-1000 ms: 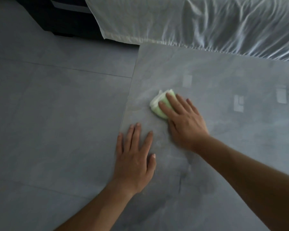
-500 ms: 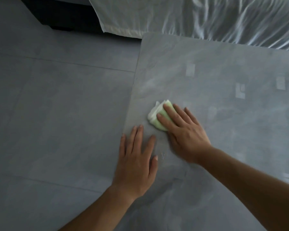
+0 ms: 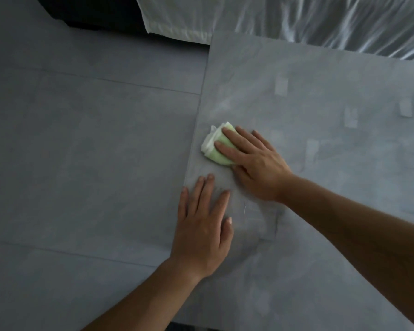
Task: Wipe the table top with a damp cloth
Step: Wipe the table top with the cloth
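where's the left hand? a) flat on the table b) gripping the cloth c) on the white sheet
a: the left hand lies flat on the table by its left edge; the right hand presses the cloth.

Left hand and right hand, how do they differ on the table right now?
The right hand presses a folded green cloth; the left hand lies on bare table top. The right hand is farther away, angled leftward; the left hand is nearer, pointing ahead, beside the table's left edge. Both lie flat with straight fingers.
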`<act>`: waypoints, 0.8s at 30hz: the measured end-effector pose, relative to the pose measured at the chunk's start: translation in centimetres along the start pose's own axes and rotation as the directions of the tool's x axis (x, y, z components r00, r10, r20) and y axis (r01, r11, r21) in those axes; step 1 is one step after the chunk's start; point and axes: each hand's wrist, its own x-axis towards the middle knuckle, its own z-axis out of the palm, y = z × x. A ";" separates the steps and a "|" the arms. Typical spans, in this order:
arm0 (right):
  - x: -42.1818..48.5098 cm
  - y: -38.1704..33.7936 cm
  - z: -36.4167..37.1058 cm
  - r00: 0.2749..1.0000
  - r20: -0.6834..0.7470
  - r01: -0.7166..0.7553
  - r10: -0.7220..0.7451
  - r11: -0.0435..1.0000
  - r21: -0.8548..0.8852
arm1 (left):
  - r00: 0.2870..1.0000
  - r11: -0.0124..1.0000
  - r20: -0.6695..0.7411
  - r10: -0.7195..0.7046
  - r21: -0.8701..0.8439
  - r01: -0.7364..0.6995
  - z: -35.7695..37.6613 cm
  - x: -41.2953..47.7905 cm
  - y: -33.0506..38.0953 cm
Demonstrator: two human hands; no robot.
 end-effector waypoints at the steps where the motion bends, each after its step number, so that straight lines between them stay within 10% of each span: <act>1: -0.4 0.2 -0.4 1.000 0.009 -0.018 0.018 0.999 0.047 | 0.999 0.999 -0.031 -0.012 -0.044 0.010 -0.4 0.2 0.0; 6: -2.7 -0.2 -2.3 0.950 -0.171 -0.187 0.261 0.914 0.360 | 0.955 0.966 -0.253 -0.155 -0.241 0.093 -3.8 5.1 -0.4; 11: -4.3 -0.5 -3.3 0.743 -0.036 -0.617 0.668 0.705 0.351 | 0.943 0.931 0.007 -0.331 -0.160 0.328 -6.1 12.6 1.0; 17: -2.6 0.1 -4.0 0.698 0.183 -0.702 0.692 0.612 0.366 | 0.884 0.872 0.183 -0.430 -0.169 0.459 -6.1 16.3 0.5; 24: -3.4 0.6 -4.9 0.763 0.133 -0.571 0.632 0.564 0.596 | 0.897 0.635 0.284 -0.339 -0.634 0.441 -7.3 16.1 0.2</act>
